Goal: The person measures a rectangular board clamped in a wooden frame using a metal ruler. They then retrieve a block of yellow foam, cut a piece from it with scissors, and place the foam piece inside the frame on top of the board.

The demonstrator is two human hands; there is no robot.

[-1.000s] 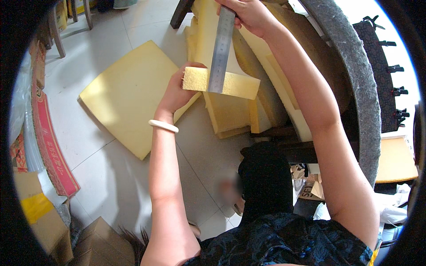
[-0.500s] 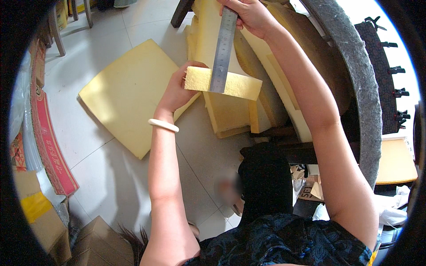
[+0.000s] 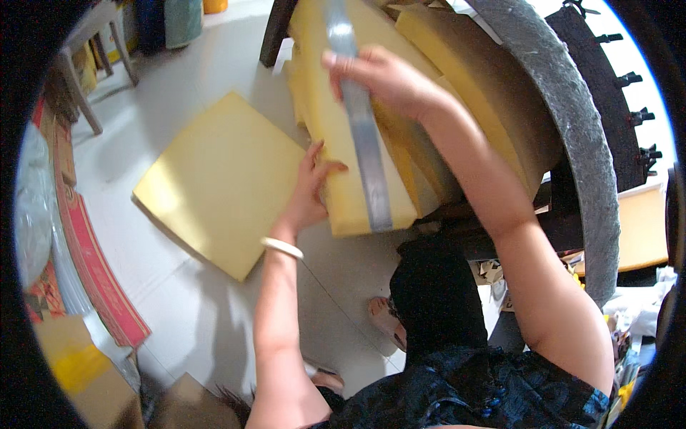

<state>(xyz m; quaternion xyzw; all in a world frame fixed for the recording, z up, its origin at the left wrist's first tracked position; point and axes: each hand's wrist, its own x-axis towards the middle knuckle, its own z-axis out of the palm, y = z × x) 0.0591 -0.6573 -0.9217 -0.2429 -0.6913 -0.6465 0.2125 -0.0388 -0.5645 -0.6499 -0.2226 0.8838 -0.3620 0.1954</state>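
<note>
My right hand (image 3: 386, 80) is closed on a long steel ruler (image 3: 366, 146), gripping it along its upper part. The ruler stretches lengthwise over a thick pale-yellow foam slab (image 3: 341, 191), its lower end close to the slab's near edge. Motion blurs the ruler, so I cannot tell whether it lies flat on the foam. At the slab's left side is my left hand (image 3: 307, 191), fingers spread and touching the foam edge. A white bangle (image 3: 282, 248) circles that wrist. Left of this hand, a square yellow foam sheet (image 3: 225, 186) lies on the floor.
More foam pieces (image 3: 457, 79) are stacked at the right beneath a grey felt-like curved edge (image 3: 582, 143). A dark table leg (image 3: 277, 32) stands behind the slab. Red cardboard (image 3: 100, 264) and boxes (image 3: 89, 357) line the left. A stool (image 3: 93, 43) is at the far left.
The ruler has shifted from the raised, rough foam end to lie along the slab's length. My right hand has come nearer. The left hand has lowered and loosened its grip on the foam.
</note>
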